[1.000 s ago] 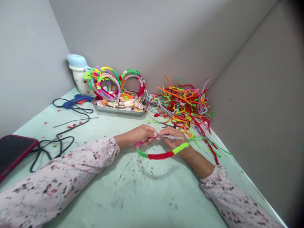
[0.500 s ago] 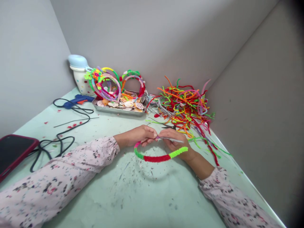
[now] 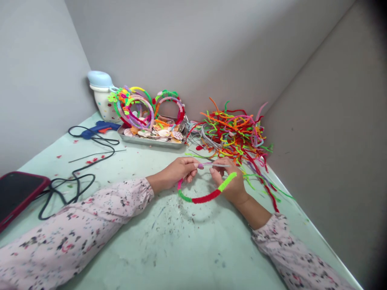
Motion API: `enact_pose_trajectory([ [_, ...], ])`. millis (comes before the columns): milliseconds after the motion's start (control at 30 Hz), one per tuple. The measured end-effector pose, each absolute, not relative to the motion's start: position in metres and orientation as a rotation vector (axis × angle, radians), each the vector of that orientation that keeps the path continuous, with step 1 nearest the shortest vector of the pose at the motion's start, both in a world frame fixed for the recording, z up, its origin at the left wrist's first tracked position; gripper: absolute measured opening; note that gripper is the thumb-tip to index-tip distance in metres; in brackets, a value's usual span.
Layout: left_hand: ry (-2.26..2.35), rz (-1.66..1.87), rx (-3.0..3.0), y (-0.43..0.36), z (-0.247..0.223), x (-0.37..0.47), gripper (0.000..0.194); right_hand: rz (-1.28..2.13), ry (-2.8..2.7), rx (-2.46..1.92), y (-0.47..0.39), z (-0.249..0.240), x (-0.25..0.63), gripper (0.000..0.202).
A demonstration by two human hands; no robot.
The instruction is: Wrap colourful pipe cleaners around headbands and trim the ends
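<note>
My left hand point(image 3: 186, 170) pinches a headband wrapped in pipe cleaners at its purple part point(image 3: 200, 166). From there the hoop point(image 3: 208, 197) curves below both hands through pink, green, red and lime green, its lime end passing in front of my right palm. My right hand point(image 3: 231, 181) has its fingers curled at a pale purple pipe cleaner point(image 3: 208, 164) beside the band's thin grey end point(image 3: 223, 165). The right thumb stands apart from the strand; the exact finger contact is partly hidden. Dark scissors point(image 3: 208, 159) lie just behind, mostly covered.
A metal tray point(image 3: 151, 141) holds shells and several finished headbands point(image 3: 137, 112). At the right back is a tangled heap of pipe cleaners point(image 3: 236, 129). A blue glue gun point(image 3: 99, 128), black cord point(image 3: 78, 177), lidded cup point(image 3: 104, 100) and phone point(image 3: 22, 197) are on the left.
The headband has tilted and shifted slightly right, its lime end rising. My right hand has moved up a little, with thumb and fingers spreading, and a purple wrap shows more clearly by my left fingertips.
</note>
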State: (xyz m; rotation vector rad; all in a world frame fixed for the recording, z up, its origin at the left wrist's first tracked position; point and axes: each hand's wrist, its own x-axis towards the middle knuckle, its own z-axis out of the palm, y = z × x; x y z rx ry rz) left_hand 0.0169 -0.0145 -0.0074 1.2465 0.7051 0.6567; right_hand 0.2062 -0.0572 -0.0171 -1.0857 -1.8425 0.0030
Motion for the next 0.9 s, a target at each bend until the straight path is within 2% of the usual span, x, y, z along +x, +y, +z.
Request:
enact_pose_trajectory([
  [267,0.644,0.668,1.201,-0.0131,-0.0105,0.0157,0.021,0.03,-1.854,-1.071,-0.0567,-0.0187,0.2034,0.002],
  [433,0.661,0.672,1.236,-0.0127,-0.0108,0.0147,0.025,0.078,-1.863,-1.067,-0.0584,-0.0177,0.203,0.003],
  [900,0.697,0.656,1.291,-0.0131,-0.0102,0.0128,0.021,0.229,-1.867,-1.077,-0.0587,-0.0147,0.203,0.008],
])
